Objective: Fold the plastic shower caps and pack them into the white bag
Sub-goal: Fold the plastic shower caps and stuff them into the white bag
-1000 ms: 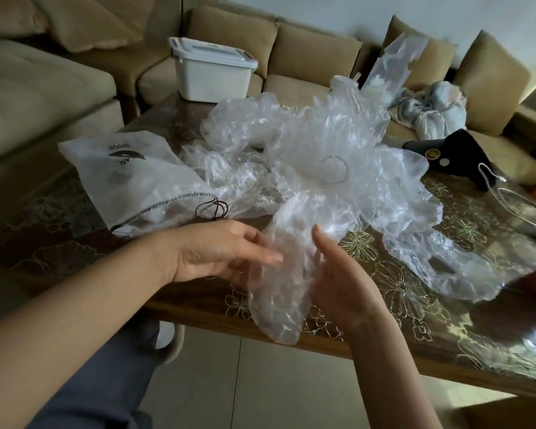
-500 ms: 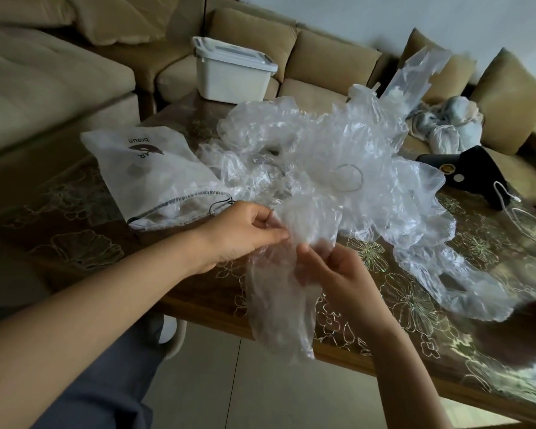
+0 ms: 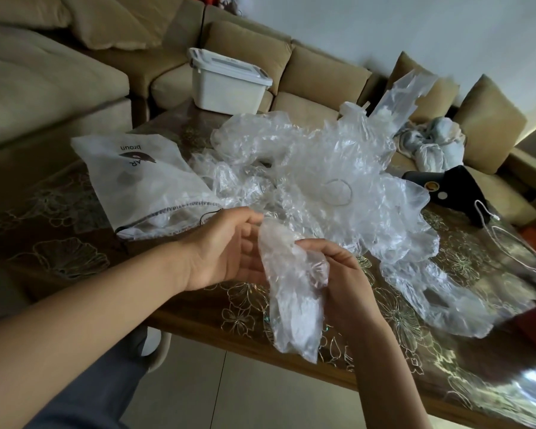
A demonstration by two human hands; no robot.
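Observation:
A clear plastic shower cap (image 3: 294, 292), bunched into a long strip, hangs over the table's near edge between my hands. My right hand (image 3: 341, 274) grips its upper part with curled fingers. My left hand (image 3: 226, 243) is at the strip's left side, fingers bent against its top; the fingertips are partly hidden by plastic. Behind them lies a big heap of several clear shower caps (image 3: 322, 171). The white bag (image 3: 146, 181), printed with dark lettering and a black drawstring, lies flat to the left of the heap, its mouth towards me.
The wooden table (image 3: 59, 230) has a glossy flowered cover. A white lidded box (image 3: 226, 85) stands at its far end. A black device (image 3: 452, 187) with a white cord lies at the right. Beige sofas surround the table, with bundled cloth (image 3: 430, 144) on one.
The view tilted and moved closer. My hands gathered the hanging cap narrower; my right hand rose and closed over its top, while my left hand's pinch loosened.

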